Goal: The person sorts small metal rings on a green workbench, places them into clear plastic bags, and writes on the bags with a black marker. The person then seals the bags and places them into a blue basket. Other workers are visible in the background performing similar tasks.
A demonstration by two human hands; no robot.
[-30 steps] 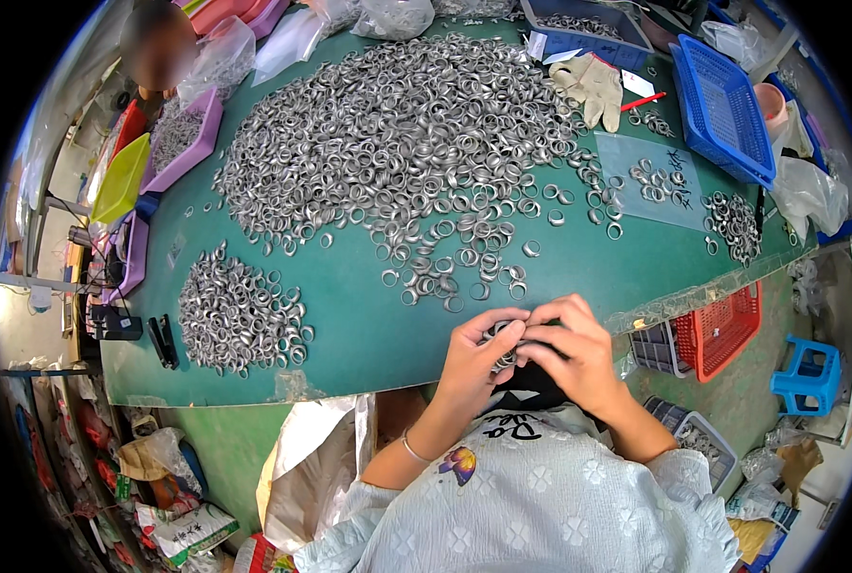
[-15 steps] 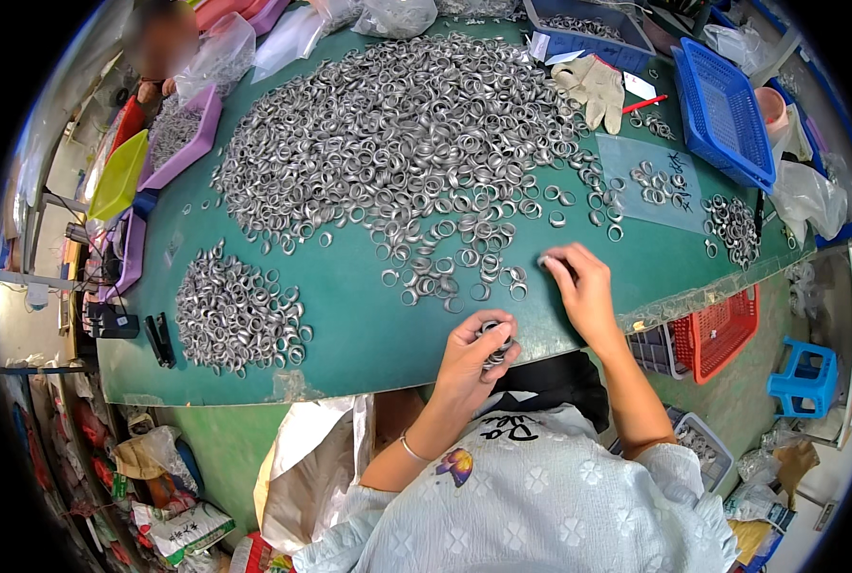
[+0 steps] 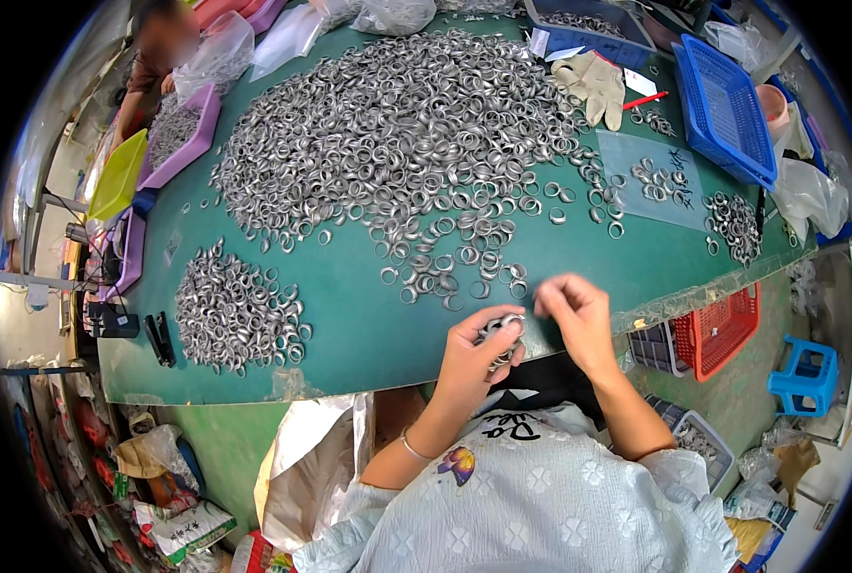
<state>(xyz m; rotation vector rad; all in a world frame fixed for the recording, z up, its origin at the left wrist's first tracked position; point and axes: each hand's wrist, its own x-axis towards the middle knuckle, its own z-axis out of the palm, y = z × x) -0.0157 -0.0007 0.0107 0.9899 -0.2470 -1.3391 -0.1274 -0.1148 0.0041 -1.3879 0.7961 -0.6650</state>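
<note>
My left hand (image 3: 473, 349) is closed around several grey metal rings (image 3: 498, 336), held just above the table's near edge. Close to its right is my right hand (image 3: 578, 320), its fingers curled in a pinch and somewhat blurred; what sits between the fingertips, if anything, I cannot make out. Beyond both hands spreads a large heap of metal rings (image 3: 397, 143) over the green table (image 3: 368, 353). A smaller pile of rings (image 3: 237, 310) lies to the left. On the right, a few rings rest on a clear plastic bag (image 3: 626, 153), with another small pile (image 3: 733, 227) beside it.
Blue baskets (image 3: 726, 115) stand at the right, near a work glove (image 3: 593, 86) and a red pen (image 3: 645, 100). At the left are a purple bin of small parts (image 3: 201, 143), a yellow-green tray (image 3: 118, 181) and a black stapler (image 3: 158, 339). Another person (image 3: 149, 76) is at far left.
My right hand has come down and in toward my left hand. My left hand has shifted slightly right, still holding the rings. At far left the other person has moved.
</note>
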